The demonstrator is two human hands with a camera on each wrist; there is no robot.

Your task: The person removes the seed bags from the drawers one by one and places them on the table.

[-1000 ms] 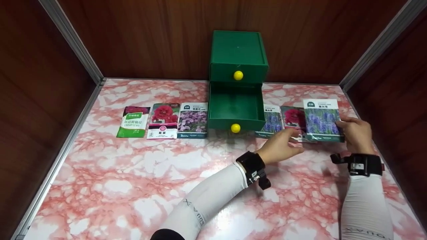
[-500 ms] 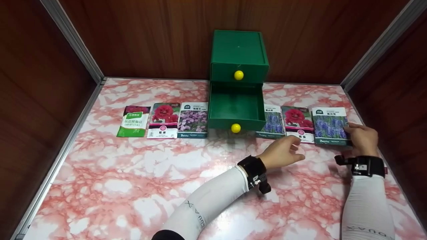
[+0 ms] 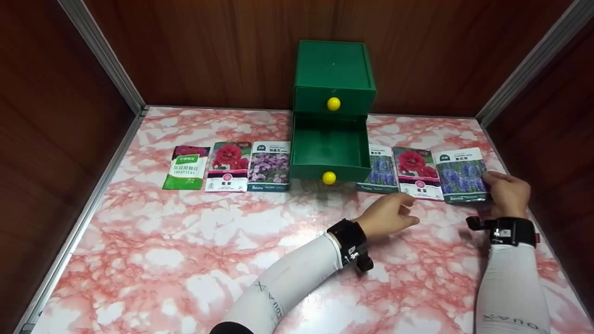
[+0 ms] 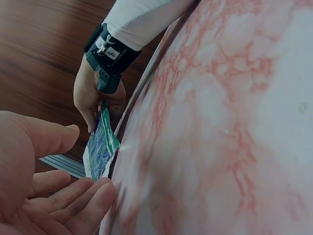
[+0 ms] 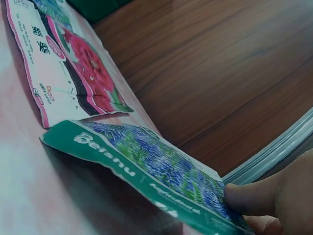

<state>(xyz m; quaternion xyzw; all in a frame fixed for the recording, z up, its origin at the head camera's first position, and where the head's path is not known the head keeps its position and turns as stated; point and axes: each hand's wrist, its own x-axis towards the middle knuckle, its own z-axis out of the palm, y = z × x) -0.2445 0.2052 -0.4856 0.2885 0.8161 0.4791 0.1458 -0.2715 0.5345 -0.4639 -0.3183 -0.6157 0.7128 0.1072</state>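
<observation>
The blue-flower seed packet [image 3: 462, 175] is pinched at its right edge by my right hand [image 3: 508, 195], thumb on top, the other fingers tucked below — its near edge sits a little off the marble table [image 3: 185, 260], as the right wrist view shows. It is the outermost of three packets on this side, just beside the red-flower packet [image 3: 419, 172], which lies flat to the left of my right hand. Past that, a second lavender packet [image 3: 381, 169] is partly tucked against the open lower drawer [image 3: 328, 150] of the green drawer box [image 3: 333, 76]. My left hand [image 3: 387, 215] holds nothing; it rests low over the table in front of the red-flower packet, fingers relaxed and slightly curled, well apart from my right. My left forearm slants in from the lower middle, my right comes straight up the right side. Far off to the left of both hands, beyond the drawer, three more packets lie in a row — a green packet [image 3: 185, 168], another red-flower one [image 3: 227, 167] and a pink-flower packet [image 3: 269, 166]
</observation>
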